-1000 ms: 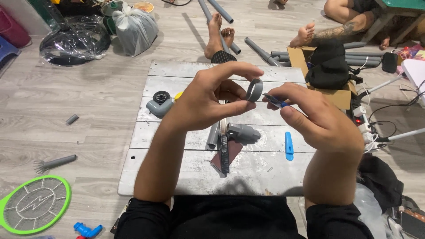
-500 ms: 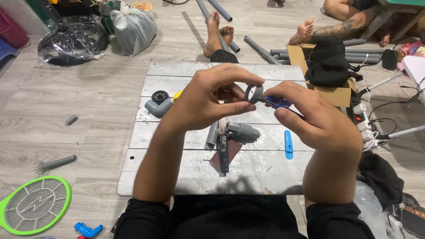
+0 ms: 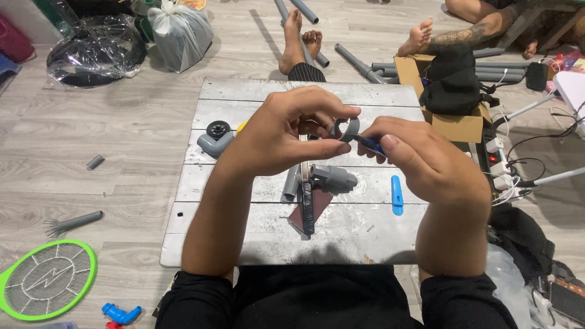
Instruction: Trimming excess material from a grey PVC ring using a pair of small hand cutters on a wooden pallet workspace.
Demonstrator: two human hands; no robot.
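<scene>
A small grey ring fitting [image 3: 349,129] is pinched between thumb and fingers of the left hand [image 3: 286,134] and held up above the desk [image 3: 256,97], so its opening is turned toward the right hand [image 3: 420,161]; a blue tool [image 3: 370,145] is gripped in the closed right hand and its tip is set against the ring; most of the tool is hidden by the fingers, so its kind cannot be made out; a grey pipe coupling [image 3: 332,176] is left lying below.
</scene>
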